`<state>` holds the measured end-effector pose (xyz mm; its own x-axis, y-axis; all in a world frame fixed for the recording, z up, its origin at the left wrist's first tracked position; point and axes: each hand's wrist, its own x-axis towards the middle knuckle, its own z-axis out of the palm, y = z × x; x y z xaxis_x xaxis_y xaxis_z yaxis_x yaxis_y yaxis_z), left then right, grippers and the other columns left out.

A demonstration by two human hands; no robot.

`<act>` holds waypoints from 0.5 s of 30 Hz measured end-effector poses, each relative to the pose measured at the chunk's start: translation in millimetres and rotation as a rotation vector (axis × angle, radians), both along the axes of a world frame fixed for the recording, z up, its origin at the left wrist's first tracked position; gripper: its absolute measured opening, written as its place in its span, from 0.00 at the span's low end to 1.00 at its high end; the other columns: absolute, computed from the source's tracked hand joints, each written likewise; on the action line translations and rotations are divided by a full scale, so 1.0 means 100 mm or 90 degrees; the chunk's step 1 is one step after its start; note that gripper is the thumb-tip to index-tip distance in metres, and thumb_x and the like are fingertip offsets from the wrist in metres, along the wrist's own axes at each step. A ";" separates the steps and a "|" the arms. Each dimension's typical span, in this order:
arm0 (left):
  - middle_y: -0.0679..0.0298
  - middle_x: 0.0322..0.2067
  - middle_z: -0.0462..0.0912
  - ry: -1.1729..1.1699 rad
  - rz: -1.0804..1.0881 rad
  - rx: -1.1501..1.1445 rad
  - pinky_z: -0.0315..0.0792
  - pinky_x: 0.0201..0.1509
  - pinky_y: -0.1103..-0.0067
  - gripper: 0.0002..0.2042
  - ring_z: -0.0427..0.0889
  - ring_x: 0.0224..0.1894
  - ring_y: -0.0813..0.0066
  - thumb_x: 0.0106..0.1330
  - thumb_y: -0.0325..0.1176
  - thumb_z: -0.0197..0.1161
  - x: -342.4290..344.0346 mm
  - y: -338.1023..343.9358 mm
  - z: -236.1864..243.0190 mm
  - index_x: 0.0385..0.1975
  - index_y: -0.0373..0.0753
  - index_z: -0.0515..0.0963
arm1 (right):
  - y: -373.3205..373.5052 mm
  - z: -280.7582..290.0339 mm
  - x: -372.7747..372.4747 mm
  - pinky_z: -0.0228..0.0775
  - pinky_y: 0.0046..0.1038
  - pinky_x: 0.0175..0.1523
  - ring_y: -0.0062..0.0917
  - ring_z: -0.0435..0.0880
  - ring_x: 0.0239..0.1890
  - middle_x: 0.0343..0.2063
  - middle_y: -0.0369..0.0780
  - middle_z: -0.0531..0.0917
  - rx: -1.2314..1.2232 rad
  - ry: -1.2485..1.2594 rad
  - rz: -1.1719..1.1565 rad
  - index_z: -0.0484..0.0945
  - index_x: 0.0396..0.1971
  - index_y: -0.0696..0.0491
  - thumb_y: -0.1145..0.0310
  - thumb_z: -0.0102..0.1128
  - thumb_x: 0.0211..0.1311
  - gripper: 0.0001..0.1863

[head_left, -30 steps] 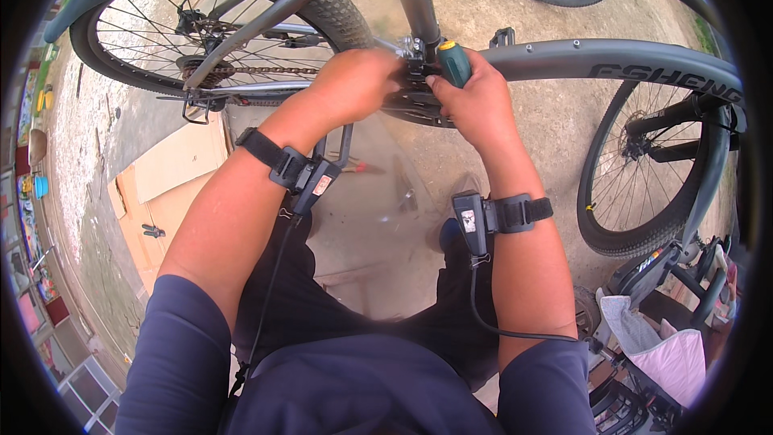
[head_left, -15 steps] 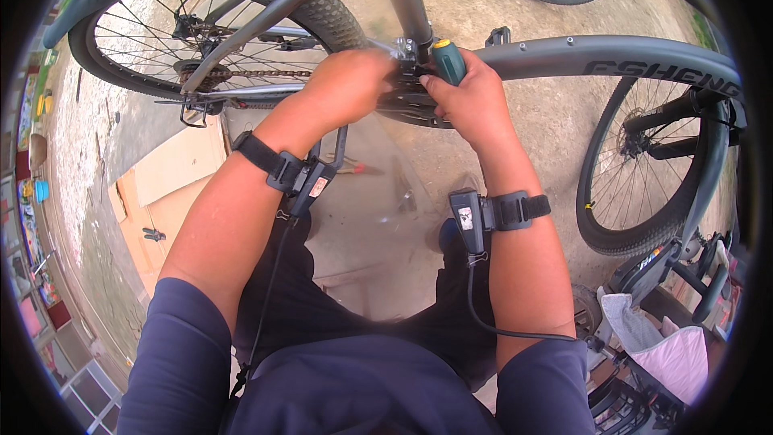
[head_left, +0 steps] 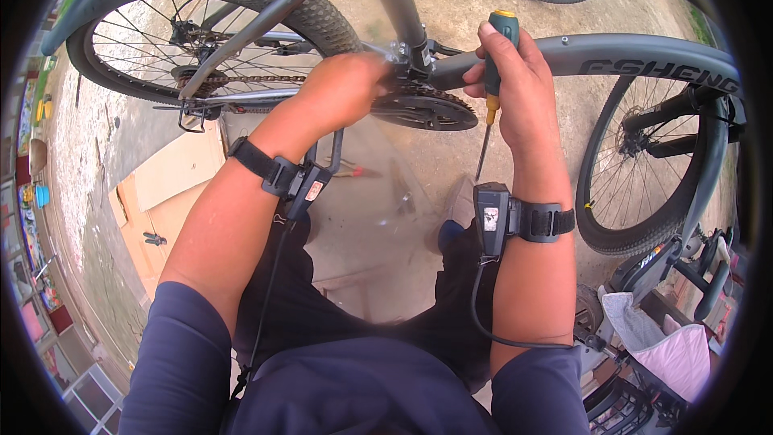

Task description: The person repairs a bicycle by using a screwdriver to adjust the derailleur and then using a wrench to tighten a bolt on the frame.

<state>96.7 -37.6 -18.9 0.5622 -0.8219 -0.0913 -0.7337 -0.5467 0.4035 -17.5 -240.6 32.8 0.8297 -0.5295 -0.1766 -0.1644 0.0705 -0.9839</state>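
Bicycle frame [head_left: 644, 60] spanned the view, rear wheel [head_left: 201, 40] at left | chainring [head_left: 427, 109] sat below the frame junction, between both hands | left hand [head_left: 342, 89] curled at the junction; its grip could not be told | right hand [head_left: 519, 84] closed around screwdriver [head_left: 493, 72], shaft pointing down.

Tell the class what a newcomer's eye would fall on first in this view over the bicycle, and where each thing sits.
First comes the right hand at upper centre, gripping a screwdriver with a green and yellow handle, its tip pointing down. Beside it the left hand reaches into the grey bicycle frame above the chainring. The knobbly rear wheel fills the upper left.
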 end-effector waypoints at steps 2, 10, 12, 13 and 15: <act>0.50 0.37 0.81 -0.008 0.001 0.003 0.74 0.46 0.58 0.09 0.81 0.43 0.46 0.64 0.33 0.65 0.01 0.02 -0.01 0.37 0.33 0.79 | -0.05 0.18 -0.06 0.79 0.24 0.40 0.21 0.83 0.33 0.34 0.36 0.81 -0.028 -0.023 -0.005 0.79 0.46 0.58 0.51 0.63 0.67 0.23; 0.51 0.37 0.81 -0.006 -0.001 -0.011 0.74 0.46 0.58 0.09 0.81 0.42 0.46 0.63 0.33 0.66 -0.01 0.02 0.01 0.36 0.33 0.80 | -0.58 0.38 -0.58 0.82 0.22 0.36 0.24 0.88 0.38 0.40 0.41 0.84 -0.029 -0.095 -0.011 0.77 0.55 0.62 0.57 0.58 0.73 0.23; 0.51 0.37 0.81 -0.001 0.001 -0.009 0.74 0.46 0.58 0.09 0.81 0.42 0.47 0.63 0.33 0.66 -0.01 0.02 0.01 0.36 0.33 0.80 | -0.72 0.39 -0.73 0.84 0.25 0.36 0.27 0.89 0.38 0.39 0.42 0.85 0.045 -0.163 -0.039 0.77 0.54 0.62 0.59 0.60 0.72 0.21; 0.51 0.37 0.81 -0.004 0.001 -0.009 0.74 0.46 0.58 0.08 0.82 0.42 0.47 0.63 0.32 0.66 -0.01 0.01 0.02 0.36 0.34 0.80 | -0.82 0.39 -0.80 0.86 0.26 0.36 0.29 0.89 0.39 0.39 0.44 0.85 0.066 -0.192 -0.058 0.76 0.54 0.63 0.60 0.59 0.73 0.22; 0.51 0.36 0.83 -0.010 0.003 -0.008 0.75 0.46 0.57 0.07 0.83 0.43 0.47 0.62 0.30 0.66 -0.02 0.01 0.04 0.36 0.35 0.80 | -1.04 0.36 -0.93 0.88 0.30 0.37 0.36 0.89 0.42 0.38 0.45 0.85 0.154 -0.278 -0.118 0.75 0.52 0.63 0.61 0.58 0.73 0.20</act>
